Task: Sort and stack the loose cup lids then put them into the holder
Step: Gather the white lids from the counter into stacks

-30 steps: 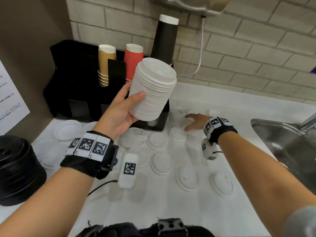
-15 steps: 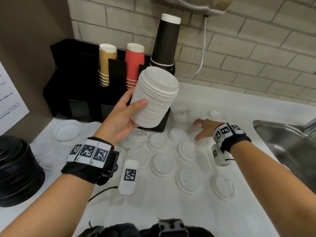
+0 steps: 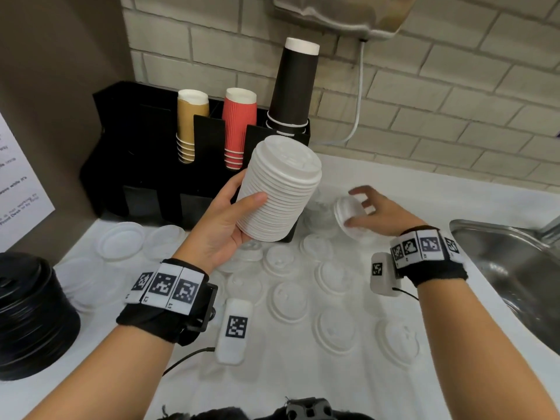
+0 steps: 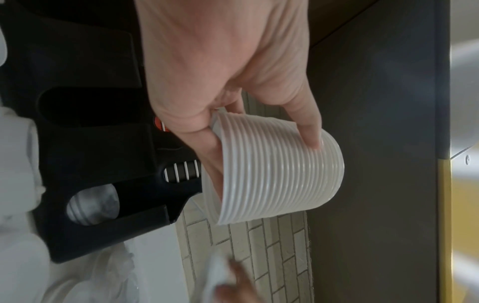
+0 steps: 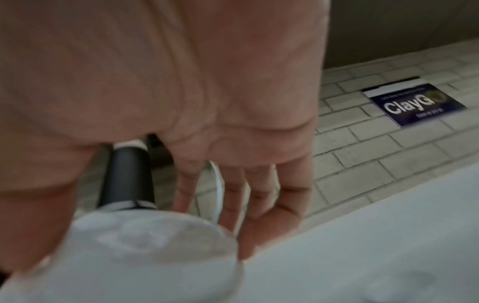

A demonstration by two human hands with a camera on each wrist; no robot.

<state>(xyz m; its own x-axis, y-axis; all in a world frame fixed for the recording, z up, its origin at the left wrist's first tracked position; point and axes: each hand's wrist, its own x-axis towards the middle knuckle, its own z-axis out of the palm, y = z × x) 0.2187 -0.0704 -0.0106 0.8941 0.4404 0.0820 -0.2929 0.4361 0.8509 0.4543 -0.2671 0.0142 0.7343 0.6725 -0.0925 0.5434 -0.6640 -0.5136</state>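
My left hand (image 3: 230,219) grips a tall stack of white cup lids (image 3: 280,189), held tilted above the counter in front of the black holder (image 3: 142,165). The left wrist view shows the same lid stack (image 4: 279,170) with the thumb and fingers (image 4: 308,127) wrapped around it. My right hand (image 3: 372,210) holds one loose white lid (image 3: 348,216) lifted off the counter, just right of the stack. In the blurred right wrist view that lid (image 5: 134,252) sits between thumb and fingers. Several more loose white lids (image 3: 288,298) lie scattered on the white counter.
The holder carries tan cups (image 3: 191,125), red cups (image 3: 238,125) and tall black cups (image 3: 294,86). A stack of black lids (image 3: 30,313) stands at the left edge. Clear flat lids (image 3: 121,241) lie near it. A steel sink (image 3: 515,274) lies to the right.
My right hand has picked a loose lid off the counter and raised it toward the stack. The left hand keeps holding the stack in about the same place.
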